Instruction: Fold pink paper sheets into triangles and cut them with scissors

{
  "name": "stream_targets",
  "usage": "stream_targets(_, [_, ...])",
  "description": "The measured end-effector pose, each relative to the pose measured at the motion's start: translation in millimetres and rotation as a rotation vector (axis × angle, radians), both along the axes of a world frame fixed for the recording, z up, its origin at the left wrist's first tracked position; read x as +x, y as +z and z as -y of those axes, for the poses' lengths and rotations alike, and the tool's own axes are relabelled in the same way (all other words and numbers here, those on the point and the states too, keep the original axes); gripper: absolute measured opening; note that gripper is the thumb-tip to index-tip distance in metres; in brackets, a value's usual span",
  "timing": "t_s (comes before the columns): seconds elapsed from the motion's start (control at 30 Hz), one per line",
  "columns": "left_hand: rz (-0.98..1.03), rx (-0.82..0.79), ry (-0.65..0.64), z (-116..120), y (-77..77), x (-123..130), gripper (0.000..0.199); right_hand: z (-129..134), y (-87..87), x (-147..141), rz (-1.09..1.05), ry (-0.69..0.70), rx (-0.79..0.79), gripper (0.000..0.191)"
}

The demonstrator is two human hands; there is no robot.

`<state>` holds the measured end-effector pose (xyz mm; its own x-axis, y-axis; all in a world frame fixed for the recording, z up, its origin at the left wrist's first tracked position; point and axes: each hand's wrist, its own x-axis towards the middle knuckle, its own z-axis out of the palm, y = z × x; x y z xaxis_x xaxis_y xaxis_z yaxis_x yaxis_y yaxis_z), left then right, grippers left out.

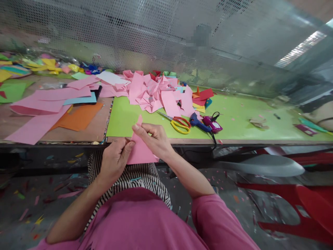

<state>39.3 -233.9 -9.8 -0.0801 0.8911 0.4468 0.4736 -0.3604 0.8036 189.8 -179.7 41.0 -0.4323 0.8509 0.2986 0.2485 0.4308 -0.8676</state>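
Observation:
Between my two hands is a piece of pink paper [142,152], held over my lap at the table's front edge. My left hand [116,157] pinches its left side with thumb and bent fingers. The upper part is gripped by my right hand [154,138], thumb on top, and a narrow pink tip sticks up above it. Just beyond lie scissors [181,125] with red and yellow handles. A heap of cut and folded pink paper pieces [151,91] is spread behind them.
A blue glue gun [199,122] and a magenta device [212,124] with a black cord lie right of the scissors. Orange paper [78,117] and pink sheets [31,128] cover the left side. A perforated metal panel [117,31] stands behind; a red chair [307,208] is at lower right.

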Motion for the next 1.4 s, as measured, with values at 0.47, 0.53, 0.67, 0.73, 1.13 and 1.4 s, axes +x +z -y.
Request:
stream_targets(0.47, [0.559, -0.289, -0.236, 4, -1.5, -6, 0.041, -8, 7.8, 4, -0.006, 0.022, 0.051, 0.061])
stream_targets(0.53, [0.521, -0.313, -0.226, 1, 4.0, -7, 0.032, -4, 8.6, 3, 0.023, 0.050, 0.094, 0.061])
stream_targets(0.67, [0.472, -0.248, -0.106, 0, 1.2, -11, 0.027, 2, 9.2, 6, 0.041, 0.081, 0.093, 0.054])
stream_targets(0.73, [0.510, -0.194, -0.065, 1, -6.7, -11, 0.028, 6, 8.7, 11, 0.113, 0.103, 0.073, 0.049])
stream_targets(1.13, [0.602, 0.033, 0.170, -3, -27.5, -5, 0.025, 27, -1.8, 17, 0.266, -0.012, 0.166, 0.045])
stream_targets(1.4, [0.841, -0.088, 0.017, -9, -20.1, -5, 0.028, 25, -6.6, 24, 0.314, 0.042, 0.132, 0.039])
